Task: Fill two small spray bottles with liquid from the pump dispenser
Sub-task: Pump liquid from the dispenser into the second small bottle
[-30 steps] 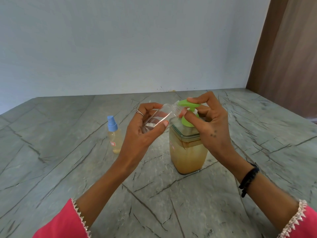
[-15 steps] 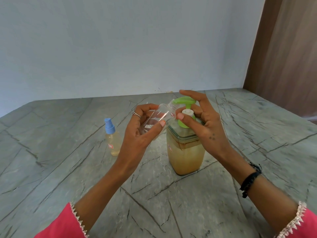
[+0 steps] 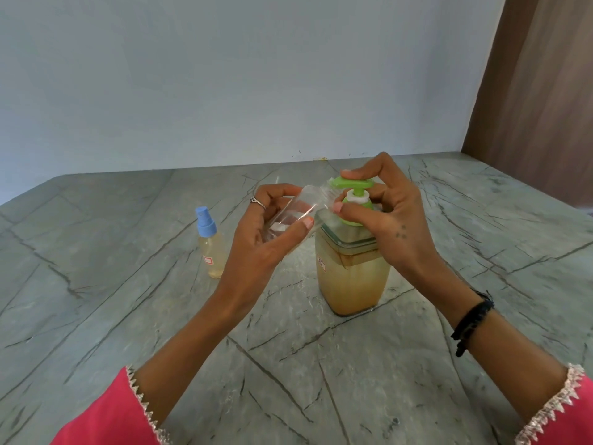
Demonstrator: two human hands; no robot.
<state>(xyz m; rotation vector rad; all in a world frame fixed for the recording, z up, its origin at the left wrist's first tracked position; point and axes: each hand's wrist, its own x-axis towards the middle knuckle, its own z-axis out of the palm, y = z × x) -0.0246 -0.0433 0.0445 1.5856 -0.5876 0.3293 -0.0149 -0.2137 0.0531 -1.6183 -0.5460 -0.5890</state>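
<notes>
1. Head view: one square clear plastic pump dispenser with a cloudy amber liquid inside stands upright on the grey veined stone tabletop, smooth and matte with dark crack-like lines.
2. Its green plastic pump head sits on a white collar above a rounded green cap.
3. Right hand: curled round the pump top, index finger laid over the pump head, thumb against the cap below.
4. Left hand: fingers and thumb wrapped round one small clear cylindrical spray bottle without a cap, tilted, mouth up against the pump spout. A little liquid shows inside, amount hard to tell.
5. One more small clear spray bottle with a light blue plastic sprayer cap stands upright to the left, apart from both hands, pale yellow liquid inside, small red-edged label.
6. Spray bottles: two. Dispensers: one.
7. One silver ring on a left finger, black cord bracelet on the right wrist, two pink sleeves with pale lace trim.
</notes>
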